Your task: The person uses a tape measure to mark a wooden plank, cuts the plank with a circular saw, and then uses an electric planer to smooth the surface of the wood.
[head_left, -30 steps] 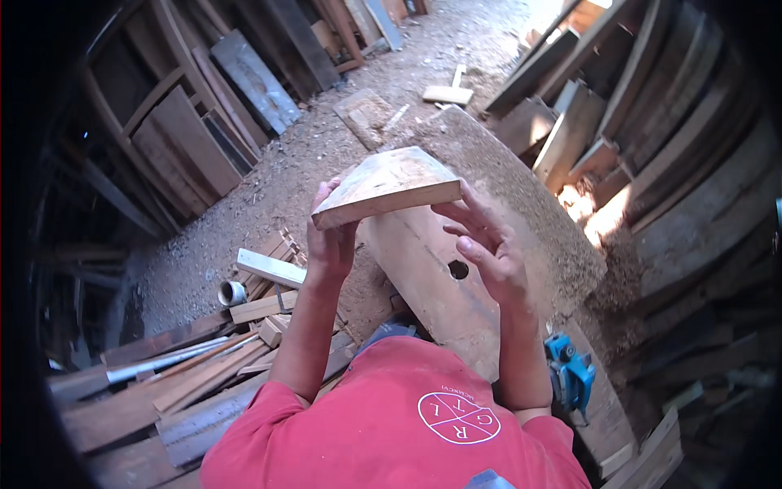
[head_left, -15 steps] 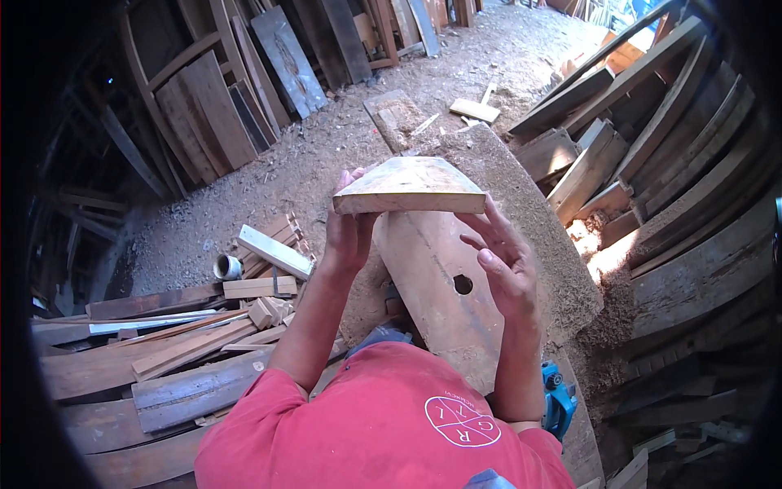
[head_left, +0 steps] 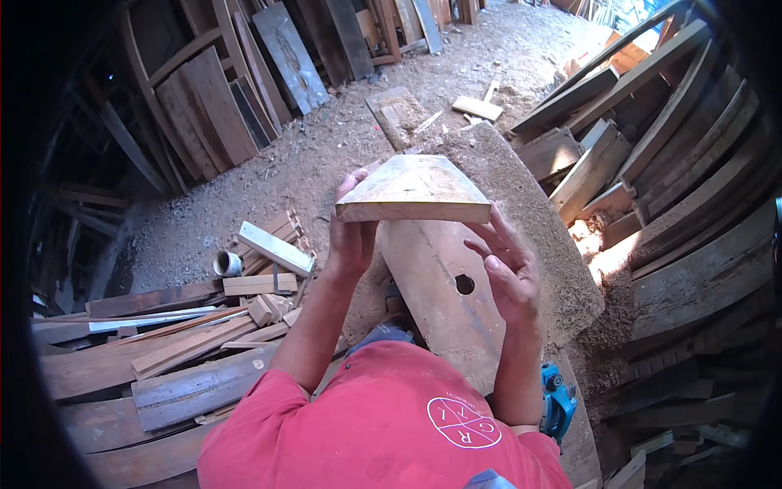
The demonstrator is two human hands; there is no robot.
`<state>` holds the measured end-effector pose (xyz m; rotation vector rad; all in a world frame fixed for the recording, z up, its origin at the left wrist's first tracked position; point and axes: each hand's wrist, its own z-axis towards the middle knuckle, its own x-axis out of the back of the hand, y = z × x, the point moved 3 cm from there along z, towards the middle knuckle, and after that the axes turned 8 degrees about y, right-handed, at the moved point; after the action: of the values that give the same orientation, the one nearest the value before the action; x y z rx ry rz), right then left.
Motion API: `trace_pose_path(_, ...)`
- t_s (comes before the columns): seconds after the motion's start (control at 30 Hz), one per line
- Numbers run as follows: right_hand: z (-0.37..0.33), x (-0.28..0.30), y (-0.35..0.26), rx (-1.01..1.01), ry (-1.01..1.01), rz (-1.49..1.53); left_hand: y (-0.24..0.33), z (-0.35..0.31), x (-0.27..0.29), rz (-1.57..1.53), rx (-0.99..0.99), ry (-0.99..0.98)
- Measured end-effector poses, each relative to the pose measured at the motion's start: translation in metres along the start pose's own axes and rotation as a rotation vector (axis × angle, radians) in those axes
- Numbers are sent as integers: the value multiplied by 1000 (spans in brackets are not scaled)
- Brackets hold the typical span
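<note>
Left of the bare left hand (head_left: 350, 243), I observe stacked long, brown and grey wooden planks (head_left: 204, 391). The left hand is closed on the left side of a flat, pale wooden board (head_left: 414, 181), held up between both hands. Beneath them lies a flat, brown wooden counter (head_left: 428, 281) with a dark round hole (head_left: 464, 284). The bare right hand (head_left: 515, 281) is spread, fingertips at the board's right corner. Bodyward of it sits a teal power planer (head_left: 557, 403). I judge the lifting done, the setting-down not.
</note>
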<state>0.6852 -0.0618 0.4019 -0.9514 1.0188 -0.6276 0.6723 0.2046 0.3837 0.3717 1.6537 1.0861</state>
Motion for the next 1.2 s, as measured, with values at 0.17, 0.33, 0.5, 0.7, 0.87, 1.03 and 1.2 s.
trace_pose_path(0.17,-5,8,9,-9,42,14,-12,1,11,-24,20,56)
trace_pose_path(0.33,-8,11,14,-31,60,41,-24,0,22,-91,-12,85)
trace_pose_path(0.5,-11,12,18,-33,79,55,-23,-4,21,-83,-49,81)
trace_pose_path(0.7,-6,8,14,-13,79,38,-15,-3,7,-90,-27,76)
trace_pose_path(0.87,-3,9,15,15,86,16,-22,7,14,-77,-21,126)
trace_pose_path(1.03,-1,5,9,37,71,24,-20,8,13,-64,42,148)
trace_pose_path(1.2,-9,9,11,48,130,-7,-28,3,17,-35,-26,164)
